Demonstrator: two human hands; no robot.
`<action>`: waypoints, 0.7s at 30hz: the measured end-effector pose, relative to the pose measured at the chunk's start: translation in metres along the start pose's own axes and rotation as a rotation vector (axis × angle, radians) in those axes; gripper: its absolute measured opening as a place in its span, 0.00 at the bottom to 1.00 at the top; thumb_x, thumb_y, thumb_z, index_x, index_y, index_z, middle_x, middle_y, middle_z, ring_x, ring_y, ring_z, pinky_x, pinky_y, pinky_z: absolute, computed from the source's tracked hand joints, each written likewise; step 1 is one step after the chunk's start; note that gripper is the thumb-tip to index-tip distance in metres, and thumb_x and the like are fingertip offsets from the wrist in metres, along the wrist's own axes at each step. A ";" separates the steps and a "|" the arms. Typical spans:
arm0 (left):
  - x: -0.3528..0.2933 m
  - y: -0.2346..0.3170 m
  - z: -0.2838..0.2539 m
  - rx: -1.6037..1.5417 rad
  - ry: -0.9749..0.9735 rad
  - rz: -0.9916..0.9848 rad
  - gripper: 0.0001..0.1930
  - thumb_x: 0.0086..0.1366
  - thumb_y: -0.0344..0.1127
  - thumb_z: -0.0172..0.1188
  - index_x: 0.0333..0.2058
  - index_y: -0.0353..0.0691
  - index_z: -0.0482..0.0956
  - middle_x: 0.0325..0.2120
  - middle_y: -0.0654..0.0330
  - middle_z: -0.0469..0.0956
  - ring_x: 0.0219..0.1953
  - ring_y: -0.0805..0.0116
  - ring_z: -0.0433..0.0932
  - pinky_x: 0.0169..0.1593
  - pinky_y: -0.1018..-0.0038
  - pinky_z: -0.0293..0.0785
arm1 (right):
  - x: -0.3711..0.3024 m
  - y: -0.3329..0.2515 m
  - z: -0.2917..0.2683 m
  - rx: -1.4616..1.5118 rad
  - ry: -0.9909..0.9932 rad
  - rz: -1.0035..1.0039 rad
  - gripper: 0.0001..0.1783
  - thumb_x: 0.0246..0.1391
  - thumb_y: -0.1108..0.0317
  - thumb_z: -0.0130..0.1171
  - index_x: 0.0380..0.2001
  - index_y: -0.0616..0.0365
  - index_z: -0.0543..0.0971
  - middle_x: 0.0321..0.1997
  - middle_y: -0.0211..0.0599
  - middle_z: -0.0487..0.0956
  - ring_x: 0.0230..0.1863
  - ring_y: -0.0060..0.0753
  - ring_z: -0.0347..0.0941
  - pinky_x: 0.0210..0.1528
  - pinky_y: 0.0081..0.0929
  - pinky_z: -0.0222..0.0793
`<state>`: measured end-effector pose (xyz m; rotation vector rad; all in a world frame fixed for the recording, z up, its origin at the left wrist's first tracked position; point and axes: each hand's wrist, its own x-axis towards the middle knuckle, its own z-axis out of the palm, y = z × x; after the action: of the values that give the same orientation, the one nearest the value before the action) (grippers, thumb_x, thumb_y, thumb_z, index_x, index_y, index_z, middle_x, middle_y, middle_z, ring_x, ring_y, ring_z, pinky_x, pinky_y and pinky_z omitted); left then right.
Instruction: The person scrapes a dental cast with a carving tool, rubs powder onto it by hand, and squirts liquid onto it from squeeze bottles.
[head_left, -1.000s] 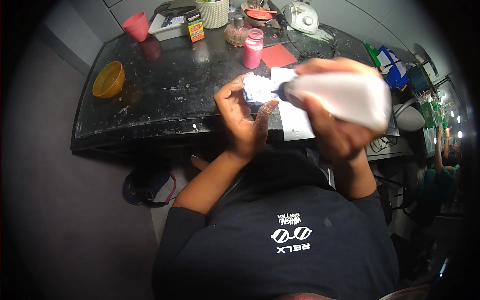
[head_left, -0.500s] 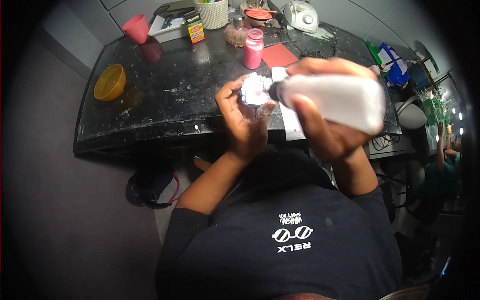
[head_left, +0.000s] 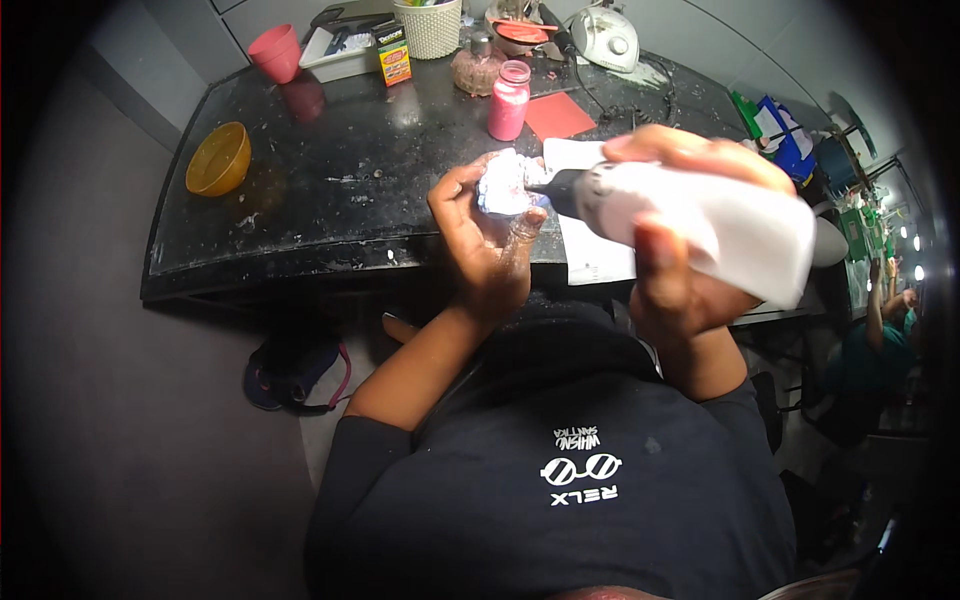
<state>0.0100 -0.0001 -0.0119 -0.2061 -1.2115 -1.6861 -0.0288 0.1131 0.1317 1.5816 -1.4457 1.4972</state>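
Note:
My left hand (head_left: pixel 490 245) is closed round a lumpy white piece that looks like a plaster dental cast (head_left: pixel 503 185), held just above the table's near edge. My right hand (head_left: pixel 668 275) grips a white bottle (head_left: pixel 745 225) lying nearly sideways, fingers over its top and thumb on the near side. Its dark, tapered nozzle (head_left: pixel 564 190) points left, with the tip at the cast's right side; whether they touch, I cannot tell. Motion blurs the bottle and right fingers. White residue marks my left thumb. A white paper sheet (head_left: pixel 600 262) lies partly beneath the bottle.
Beyond my hands on the black table (head_left: pixel 330 215) stand a jar of pink powder (head_left: pixel 509 105) and a red square sheet (head_left: pixel 560 117). An orange bowl (head_left: pixel 218 160) is at left. Along the back are a pink cup (head_left: pixel 275 55), small box (head_left: pixel 392 55), woven basket (head_left: pixel 432 30) and white device (head_left: pixel 605 42).
The bottle has drawn back to the right and tilted, its base lower, so more of the dark nozzle shows. My left hand keeps the cast in nearly the same place.

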 end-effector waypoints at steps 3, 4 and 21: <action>0.000 -0.001 0.000 0.031 0.005 0.017 0.34 0.61 0.32 0.69 0.57 0.38 0.54 0.55 0.47 0.64 0.55 0.58 0.70 0.60 0.63 0.67 | 0.005 0.011 -0.009 -0.398 -0.293 -0.215 0.25 0.54 0.61 0.62 0.47 0.64 0.66 0.37 0.58 0.80 0.35 0.39 0.79 0.44 0.31 0.73; -0.001 0.001 -0.001 0.023 -0.005 0.002 0.34 0.61 0.33 0.69 0.57 0.38 0.54 0.54 0.47 0.65 0.55 0.59 0.70 0.60 0.63 0.67 | 0.000 0.004 -0.002 -0.180 -0.110 -0.074 0.22 0.54 0.61 0.62 0.44 0.66 0.70 0.37 0.56 0.81 0.35 0.38 0.79 0.44 0.30 0.73; 0.011 0.011 -0.005 -0.419 -0.122 -0.249 0.26 0.69 0.39 0.59 0.56 0.38 0.55 0.53 0.37 0.71 0.51 0.47 0.78 0.52 0.58 0.77 | 0.020 0.002 -0.015 0.100 0.227 0.173 0.24 0.57 0.65 0.57 0.49 0.74 0.68 0.40 0.66 0.77 0.44 0.55 0.77 0.46 0.46 0.77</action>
<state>0.0149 -0.0104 -0.0010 -0.4329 -0.9874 -2.1646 -0.0401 0.1194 0.1529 1.3178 -1.4250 1.8095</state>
